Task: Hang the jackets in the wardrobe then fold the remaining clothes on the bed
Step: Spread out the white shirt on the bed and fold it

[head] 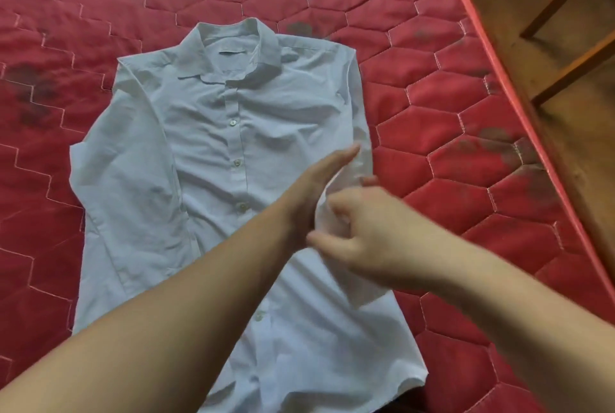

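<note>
A pale blue button-up shirt (213, 153) lies face up and buttoned on the red quilted mattress (449, 153), collar toward the far side. Its left sleeve lies alongside the body. My left hand (319, 186) stretches flat across the shirt's right side, fingers straight, edge down on the fabric. My right hand (362, 233) is beside it with curled fingers pinching a fold of the shirt's right sleeve fabric. The hand is blurred.
The mattress edge (519, 86) runs diagonally at the right, with a brown floor beyond it. A wooden chair frame (572, 56) stands on that floor at the upper right. Dark stains mark the mattress in several places.
</note>
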A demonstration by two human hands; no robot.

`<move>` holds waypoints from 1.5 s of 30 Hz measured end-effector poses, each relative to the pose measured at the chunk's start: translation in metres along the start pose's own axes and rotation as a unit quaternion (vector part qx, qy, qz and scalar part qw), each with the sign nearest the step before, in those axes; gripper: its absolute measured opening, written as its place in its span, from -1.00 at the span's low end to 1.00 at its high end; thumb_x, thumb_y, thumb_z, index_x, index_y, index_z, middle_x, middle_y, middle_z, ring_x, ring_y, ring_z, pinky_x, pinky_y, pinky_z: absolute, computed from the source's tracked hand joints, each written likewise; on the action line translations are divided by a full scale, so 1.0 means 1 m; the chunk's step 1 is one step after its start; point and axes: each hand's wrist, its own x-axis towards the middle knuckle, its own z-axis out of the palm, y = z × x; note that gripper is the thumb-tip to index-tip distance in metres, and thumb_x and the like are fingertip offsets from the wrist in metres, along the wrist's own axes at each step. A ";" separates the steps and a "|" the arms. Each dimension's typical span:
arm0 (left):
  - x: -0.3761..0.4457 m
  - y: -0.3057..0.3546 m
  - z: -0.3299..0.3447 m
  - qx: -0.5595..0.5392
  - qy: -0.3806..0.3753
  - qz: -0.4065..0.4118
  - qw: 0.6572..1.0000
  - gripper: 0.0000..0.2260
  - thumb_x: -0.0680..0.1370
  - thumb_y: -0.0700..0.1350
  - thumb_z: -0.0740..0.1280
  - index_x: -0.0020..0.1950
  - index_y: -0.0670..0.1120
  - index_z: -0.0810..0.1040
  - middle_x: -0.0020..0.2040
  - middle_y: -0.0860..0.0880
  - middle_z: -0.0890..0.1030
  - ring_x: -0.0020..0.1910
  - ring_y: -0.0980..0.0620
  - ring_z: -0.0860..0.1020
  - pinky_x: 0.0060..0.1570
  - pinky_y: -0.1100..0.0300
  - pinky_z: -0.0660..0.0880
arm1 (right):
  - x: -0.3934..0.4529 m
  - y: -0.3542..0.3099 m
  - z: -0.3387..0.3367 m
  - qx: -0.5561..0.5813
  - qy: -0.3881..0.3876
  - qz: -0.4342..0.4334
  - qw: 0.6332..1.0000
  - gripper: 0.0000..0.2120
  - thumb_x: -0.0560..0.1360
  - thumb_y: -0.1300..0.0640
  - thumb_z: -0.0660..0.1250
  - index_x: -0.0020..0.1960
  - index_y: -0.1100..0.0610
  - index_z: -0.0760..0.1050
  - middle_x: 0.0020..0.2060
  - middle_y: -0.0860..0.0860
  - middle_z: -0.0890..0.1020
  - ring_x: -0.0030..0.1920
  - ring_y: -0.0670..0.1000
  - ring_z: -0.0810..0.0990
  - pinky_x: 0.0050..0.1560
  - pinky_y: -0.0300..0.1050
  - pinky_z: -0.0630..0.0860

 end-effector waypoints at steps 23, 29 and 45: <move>-0.040 -0.050 -0.102 0.279 0.293 0.006 0.914 -0.78 0.45 -0.23 0.23 -0.08 0.02 0.60 -0.25 0.07 0.66 -0.33 0.08 0.61 -0.42 0.30 0.48 | 0.066 0.106 0.076 0.366 0.125 0.369 0.845 -0.66 0.56 -0.05 0.26 -0.31 0.11 0.40 -0.60 -0.02 0.38 -0.63 -0.06 0.31 -0.54 -0.24 0.22; -0.038 -0.065 -0.118 0.208 0.295 -0.027 0.932 -0.86 0.53 0.03 0.33 -0.11 0.02 0.64 -0.19 0.07 0.64 -0.24 0.10 0.58 -0.33 0.26 0.40 | 0.063 0.137 0.041 0.241 0.115 0.315 0.911 -0.57 0.61 -0.07 0.20 -0.34 0.16 0.44 -0.52 0.00 0.43 -0.56 -0.06 0.32 -0.51 -0.22 0.28; -0.039 -0.080 -0.104 0.269 0.300 0.042 0.914 -0.39 0.15 -0.17 0.26 0.21 0.02 0.40 0.00 -0.02 0.56 -0.12 0.03 0.53 -0.23 0.20 0.43 | -0.087 0.083 0.122 0.036 -0.008 0.213 0.976 -0.71 0.47 -0.05 0.30 -0.32 0.11 0.44 -0.44 0.00 0.54 -0.35 0.06 0.50 -0.25 0.07 0.44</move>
